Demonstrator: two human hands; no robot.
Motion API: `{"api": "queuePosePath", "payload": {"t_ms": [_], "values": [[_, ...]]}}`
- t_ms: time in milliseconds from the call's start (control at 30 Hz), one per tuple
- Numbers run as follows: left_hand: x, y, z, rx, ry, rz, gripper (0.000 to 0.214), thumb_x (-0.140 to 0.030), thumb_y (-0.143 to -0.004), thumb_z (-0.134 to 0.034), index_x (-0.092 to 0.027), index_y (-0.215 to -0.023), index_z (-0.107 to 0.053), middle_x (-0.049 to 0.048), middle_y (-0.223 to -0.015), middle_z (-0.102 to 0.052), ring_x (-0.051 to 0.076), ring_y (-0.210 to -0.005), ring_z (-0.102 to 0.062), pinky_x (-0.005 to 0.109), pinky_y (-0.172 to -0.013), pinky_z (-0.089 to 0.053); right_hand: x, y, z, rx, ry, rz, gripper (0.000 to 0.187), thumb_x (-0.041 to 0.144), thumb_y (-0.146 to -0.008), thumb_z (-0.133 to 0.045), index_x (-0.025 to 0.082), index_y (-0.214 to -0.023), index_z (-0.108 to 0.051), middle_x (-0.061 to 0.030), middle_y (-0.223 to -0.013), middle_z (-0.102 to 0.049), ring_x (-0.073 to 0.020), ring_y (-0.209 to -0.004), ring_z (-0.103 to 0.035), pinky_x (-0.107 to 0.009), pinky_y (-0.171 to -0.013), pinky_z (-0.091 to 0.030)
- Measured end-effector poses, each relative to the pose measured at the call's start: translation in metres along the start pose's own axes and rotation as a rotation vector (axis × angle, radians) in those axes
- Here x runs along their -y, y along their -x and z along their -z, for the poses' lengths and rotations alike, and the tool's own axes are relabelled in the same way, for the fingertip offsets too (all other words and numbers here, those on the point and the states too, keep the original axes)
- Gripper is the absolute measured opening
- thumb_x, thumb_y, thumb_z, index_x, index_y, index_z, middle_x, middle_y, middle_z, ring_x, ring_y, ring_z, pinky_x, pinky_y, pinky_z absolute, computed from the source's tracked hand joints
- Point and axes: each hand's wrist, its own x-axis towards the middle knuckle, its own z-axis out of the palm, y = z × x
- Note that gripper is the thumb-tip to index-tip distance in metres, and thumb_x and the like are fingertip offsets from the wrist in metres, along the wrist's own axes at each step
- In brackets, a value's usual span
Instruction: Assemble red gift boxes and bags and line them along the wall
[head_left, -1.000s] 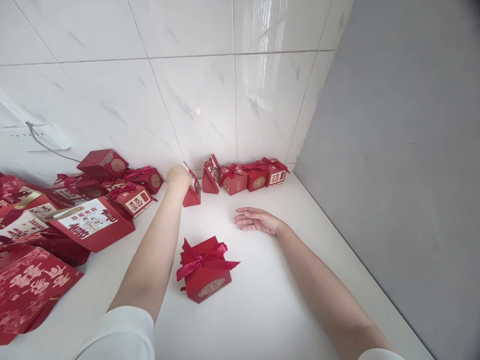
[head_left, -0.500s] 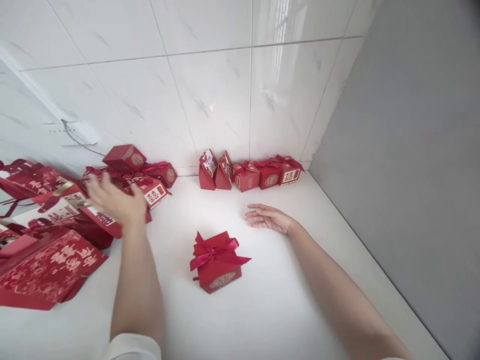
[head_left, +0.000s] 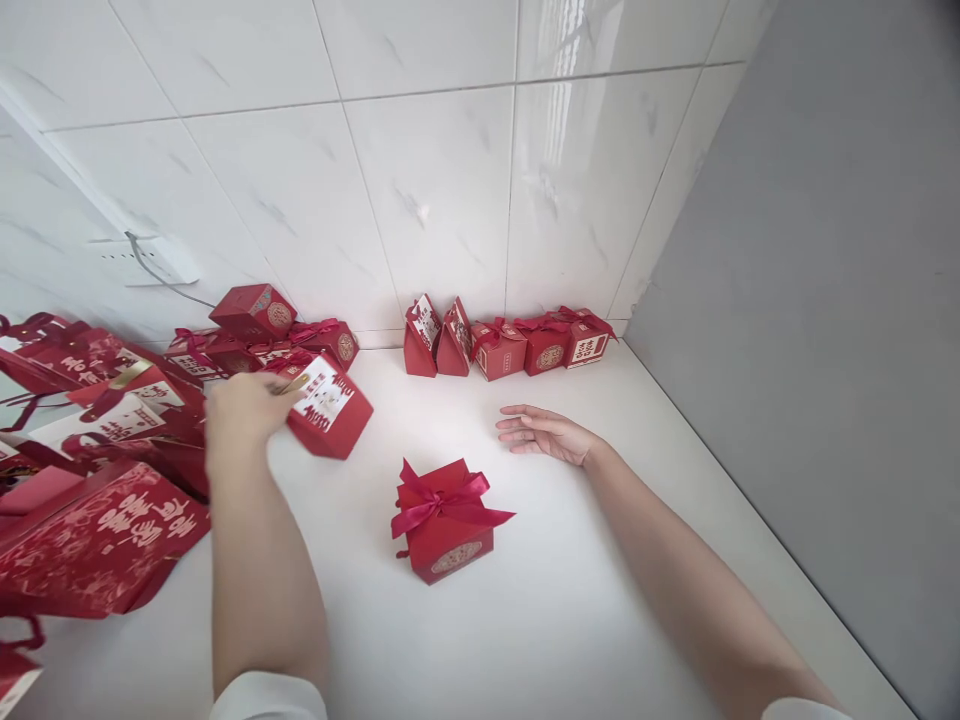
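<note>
My left hand (head_left: 244, 412) is closed on the gold handle of a red gift box with a white picture label (head_left: 328, 408), at the edge of the pile on the left. My right hand (head_left: 541, 435) lies flat on the white counter (head_left: 570, 600), fingers stretched out, holding nothing. Between my arms sits a red box tied with a ribbon bow (head_left: 448, 520), touched by neither hand.
A row of small red boxes (head_left: 499, 340) lines the tiled back wall. A heap of red boxes and large red gift bags (head_left: 97, 530) fills the left side. A grey wall (head_left: 825, 300) bounds the right. A socket with a cable (head_left: 161, 262) is on the wall.
My left hand left the small box it set in the back row, swung left to the pile and took hold of the labelled box, pulling it rightward. My right hand stayed still.
</note>
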Motion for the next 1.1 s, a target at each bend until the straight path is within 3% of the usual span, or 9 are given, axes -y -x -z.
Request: {"api": "queuePosePath", "payload": {"t_ms": [67,167,300,433,567,700,867,1000,1100], "values": [[-0.031,-0.002,-0.019,-0.071,0.063,-0.019,0.03,-0.039,-0.075,-0.066,-0.02,-0.097,-0.073,0.0106,-0.095,-0.075,0.031,-0.096,-0.066,0.04,-0.09,-0.05,0.02,0.004,-0.018,0.109,0.169,0.037,0.053,0.046,-0.091,-0.06,0.025,-0.138,-0.049,-0.0141,-0.142,-0.051,-0.0273,-0.126,-0.055,-0.051,-0.106,-0.043],[-0.07,-0.016,-0.046,-0.147,0.14,-0.022,0.029,-0.034,-0.083,-0.056,-0.017,-0.103,-0.069,0.0161,-0.1,-0.073,0.033,-0.1,-0.065,0.042,-0.091,-0.049,0.054,0.018,-0.058,0.32,0.544,0.125,0.079,0.04,-0.076,-0.078,0.036,-0.145,-0.04,-0.0053,-0.156,-0.034,-0.0276,-0.146,-0.027,-0.049,-0.116,-0.03],[-0.111,-0.044,-0.065,-0.113,0.287,-0.056,0.032,-0.027,-0.086,-0.053,-0.012,-0.112,-0.065,0.0194,-0.114,-0.069,0.031,-0.108,-0.063,0.039,-0.096,-0.045,0.07,0.036,-0.102,0.348,0.924,0.052,0.114,0.036,-0.057,-0.089,0.044,-0.151,-0.026,-0.0031,-0.164,-0.008,-0.0355,-0.15,-0.008,-0.053,-0.117,-0.021],[-0.146,-0.057,-0.066,-0.023,0.337,-0.047,0.035,-0.03,-0.09,-0.056,-0.01,-0.119,-0.061,0.02,-0.117,-0.066,0.026,-0.101,-0.065,0.036,-0.088,-0.049,0.049,0.029,-0.113,0.299,1.012,0.046,0.123,0.034,-0.05,-0.091,0.038,-0.153,-0.025,-0.0103,-0.162,-0.017,-0.0419,-0.146,-0.017,-0.049,-0.112,-0.031],[-0.166,-0.049,-0.059,0.03,0.361,-0.053,0.036,-0.036,-0.093,-0.058,-0.014,-0.121,-0.058,0.0105,-0.121,-0.061,0.023,-0.105,-0.062,0.041,-0.089,-0.053,0.029,0.013,-0.112,0.321,0.948,0.172,0.114,0.033,-0.061,-0.084,0.035,-0.155,-0.019,-0.0096,-0.151,-0.036,-0.0299,-0.131,-0.047,-0.035,-0.102,-0.042],[-0.168,-0.037,-0.049,0.048,0.384,-0.082,0.038,-0.036,-0.092,-0.059,-0.014,-0.123,-0.057,0.0099,-0.123,-0.059,0.024,-0.106,-0.06,0.044,-0.089,-0.054,0.032,0.011,-0.107,0.269,0.959,0.2,0.113,0.033,-0.059,-0.085,0.032,-0.153,-0.024,-0.0096,-0.142,-0.044,-0.0277,-0.12,-0.055,-0.033,-0.095,-0.046],[-0.151,-0.027,-0.029,0.006,0.417,-0.126,0.043,-0.041,-0.095,-0.051,-0.016,-0.13,-0.052,0.0116,-0.128,-0.059,0.022,-0.116,-0.057,0.037,-0.098,-0.047,0.063,0.031,-0.083,0.04,1.019,0.136,0.109,0.038,-0.056,-0.086,0.024,-0.15,-0.033,-0.0127,-0.135,-0.05,-0.0318,-0.114,-0.057,-0.038,-0.093,-0.048],[-0.109,-0.013,-0.006,-0.055,0.428,-0.256,0.049,-0.053,-0.092,-0.046,-0.021,-0.128,-0.055,0.0088,-0.126,-0.064,0.022,-0.116,-0.06,0.031,-0.101,-0.044,0.09,0.058,-0.062,-0.104,0.961,0.172,0.102,0.035,-0.058,-0.086,0.028,-0.147,-0.037,-0.0122,-0.133,-0.051,-0.0319,-0.109,-0.059,-0.039,-0.087,-0.051],[-0.064,0.009,-0.001,0.166,0.248,-0.204,0.054,-0.064,-0.081,-0.055,-0.023,-0.116,-0.064,0.0082,-0.12,-0.068,0.03,-0.116,-0.061,0.04,-0.099,-0.046,0.105,0.078,-0.055,-0.114,0.907,0.258,0.094,0.033,-0.063,-0.084,0.032,-0.146,-0.039,-0.0099,-0.13,-0.054,-0.0318,-0.112,-0.058,-0.04,-0.086,-0.053]]}}
